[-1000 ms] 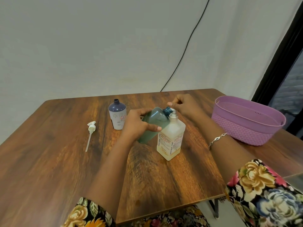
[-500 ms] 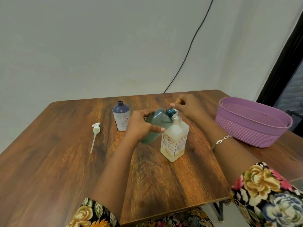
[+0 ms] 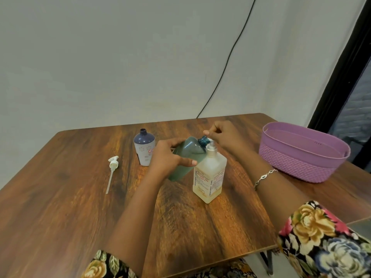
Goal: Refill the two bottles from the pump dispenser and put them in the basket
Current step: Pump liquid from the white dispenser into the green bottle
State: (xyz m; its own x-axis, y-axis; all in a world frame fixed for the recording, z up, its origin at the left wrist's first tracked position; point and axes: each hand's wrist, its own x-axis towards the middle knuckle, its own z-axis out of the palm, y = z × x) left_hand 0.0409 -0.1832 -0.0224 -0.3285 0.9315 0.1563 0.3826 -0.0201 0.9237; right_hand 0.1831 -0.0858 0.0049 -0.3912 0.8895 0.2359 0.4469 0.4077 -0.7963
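Observation:
My left hand [image 3: 169,156] grips a green bottle [image 3: 187,153], tilted so its open blue neck points at the top of the pump dispenser [image 3: 209,173], a square pale bottle with a little yellowish liquid. My right hand [image 3: 224,135] sits curled over the dispenser's pump head, which it mostly hides. A second bottle [image 3: 145,147], white with a dark purple top and no cap, stands upright behind my left hand. The purple basket [image 3: 301,157] stands at the table's right side, with nothing visible inside it.
A loose white pump with its long tube [image 3: 112,167] lies on the wooden table [image 3: 60,197] to the left. A black cable [image 3: 226,65] runs down the wall to the table's back edge. A dark door frame rises at the far right.
The view has shifted slightly, so everything sits a little further right in frame. Both hands and the green bottle keep almost the same pose at the dispenser.

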